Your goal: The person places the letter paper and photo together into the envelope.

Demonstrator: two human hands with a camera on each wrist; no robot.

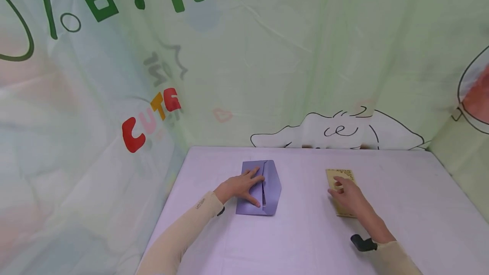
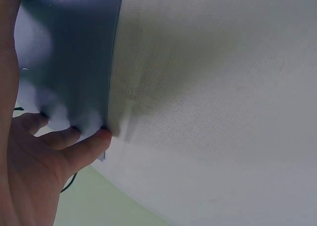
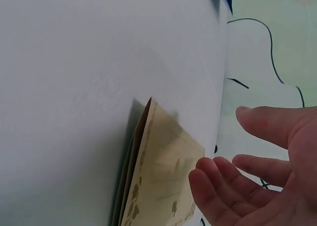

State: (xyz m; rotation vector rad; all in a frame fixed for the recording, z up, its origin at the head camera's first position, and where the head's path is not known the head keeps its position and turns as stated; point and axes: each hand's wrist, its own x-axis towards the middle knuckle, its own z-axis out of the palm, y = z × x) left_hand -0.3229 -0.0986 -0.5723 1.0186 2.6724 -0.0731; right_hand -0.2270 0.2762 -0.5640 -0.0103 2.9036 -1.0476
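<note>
A purple envelope lies on the left half of the table, its pointed flap opened out to the right. My left hand rests on the envelope with fingers spread, and the left wrist view shows the fingertips at the edge of the envelope. Farther right is a cream folded card with a patterned border. Over this card hovers my right hand, its fingers loosely bent and holding nothing. In the right wrist view the card stands slightly apart at its folded layers, beside the fingers.
A pale lilac cloth covers the table. Behind it and to the left hangs a printed curtain with green characters and coloured letters. A black wrist strap shows at my right sleeve.
</note>
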